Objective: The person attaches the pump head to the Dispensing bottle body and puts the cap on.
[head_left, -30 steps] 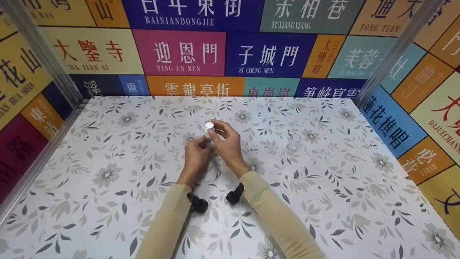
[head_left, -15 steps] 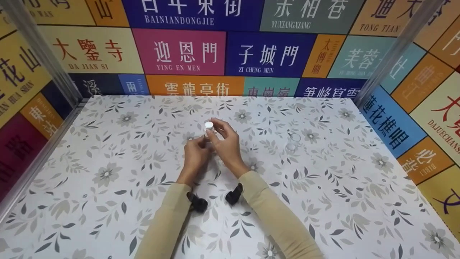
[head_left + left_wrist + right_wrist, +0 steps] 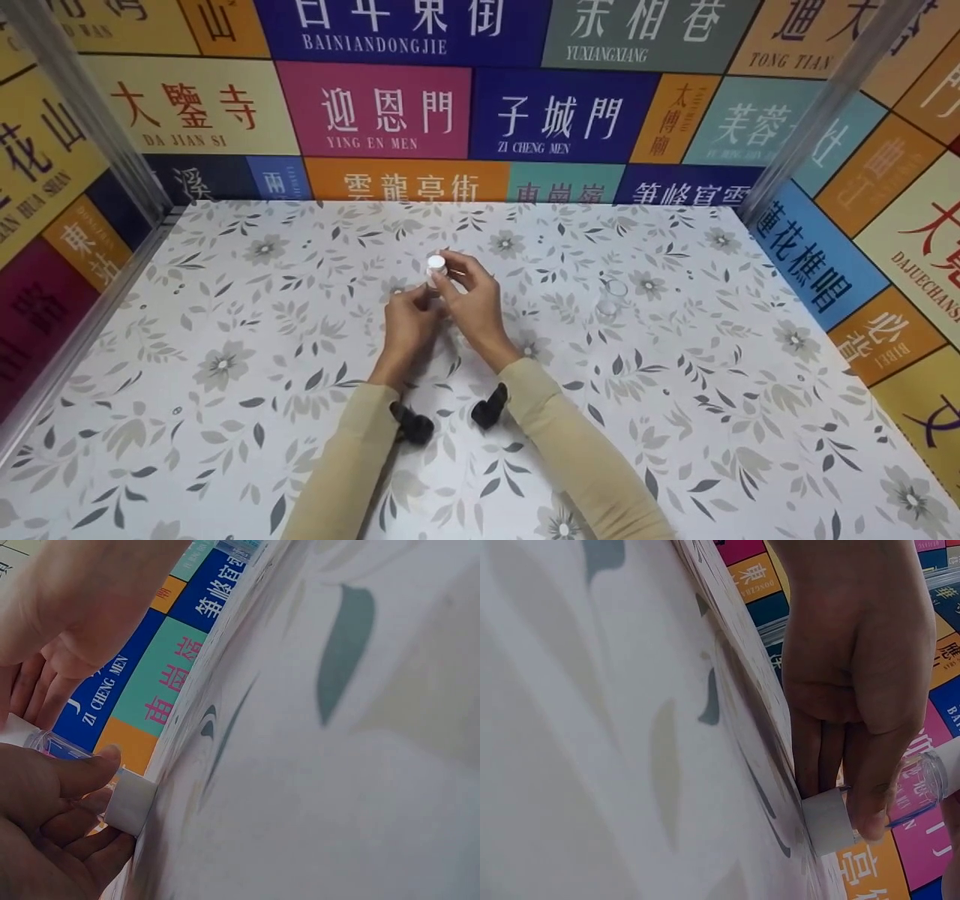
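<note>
Hands: left hand [image 3: 409, 316] is pinching a small clear cylindrical bottle [image 3: 67, 748] low down; right hand [image 3: 475, 298] is gripping its round white cap [image 3: 436, 262]; both are sitting close together.
Bottle: standing about upright mid-table, white cylindrical base [image 3: 131, 802] resting at the tabletop.
Cuffs: beige sleeves [image 3: 596, 457] are carrying black wrist devices [image 3: 415, 427].
Vessel: small transparent round-rimmed vessel [image 3: 610, 298] is sitting rightward, well apart.
Table: white floral tabletop [image 3: 247, 442] is lying beneath.
Walls: multicoloured lettered panels [image 3: 375, 109] are surrounding it.

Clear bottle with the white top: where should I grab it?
Probably by its clear middle, from the left: the bottle stands roughly upright, the left hand grips low near the white base, and the right hand takes up its right side.
</note>
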Demonstrator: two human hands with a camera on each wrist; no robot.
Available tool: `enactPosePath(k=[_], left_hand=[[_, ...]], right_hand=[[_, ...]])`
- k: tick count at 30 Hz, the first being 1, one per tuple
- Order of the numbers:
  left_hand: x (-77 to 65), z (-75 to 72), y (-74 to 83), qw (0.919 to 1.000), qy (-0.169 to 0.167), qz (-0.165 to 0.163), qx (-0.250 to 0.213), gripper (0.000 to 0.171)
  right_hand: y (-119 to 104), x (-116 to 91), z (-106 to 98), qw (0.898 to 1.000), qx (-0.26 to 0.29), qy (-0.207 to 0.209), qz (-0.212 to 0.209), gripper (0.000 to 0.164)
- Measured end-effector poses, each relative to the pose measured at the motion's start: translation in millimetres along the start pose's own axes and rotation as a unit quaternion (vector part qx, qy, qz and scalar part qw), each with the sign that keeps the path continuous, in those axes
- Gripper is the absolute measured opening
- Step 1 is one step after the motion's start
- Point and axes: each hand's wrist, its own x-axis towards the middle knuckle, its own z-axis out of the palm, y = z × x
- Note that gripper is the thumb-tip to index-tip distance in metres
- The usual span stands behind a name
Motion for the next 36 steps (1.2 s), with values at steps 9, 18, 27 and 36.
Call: enactPosePath(k=[9, 18, 27, 36], left_hand=[[-0.5, 0.4, 0.0, 0.9996, -0.007, -0.021, -0.019, 0.022], [0.1, 0.0, -0.1, 0.9996, 0.013, 0.021, 0.013, 0.013], [0.4, 0.9, -1.3, 0.9999, 0.008, 0.013, -0.001, 0.017], [-0.3, 0.7, -0.1, 1.0000, 0.003, 0.000, -0.007, 0.017]], right_hand=[[-3, 1, 2, 1.000, 0.014, 0.005, 0.010, 0.042], [-31, -6, 2, 1.000, 0.005, -0.008, 0.002, 0.037], [-27, -4, 3, 1.000, 0.001, -0.002, 0.006, 0.039], [-26, -4, 2, 1.000, -0.003, 0.000, -0.004, 0.038]])
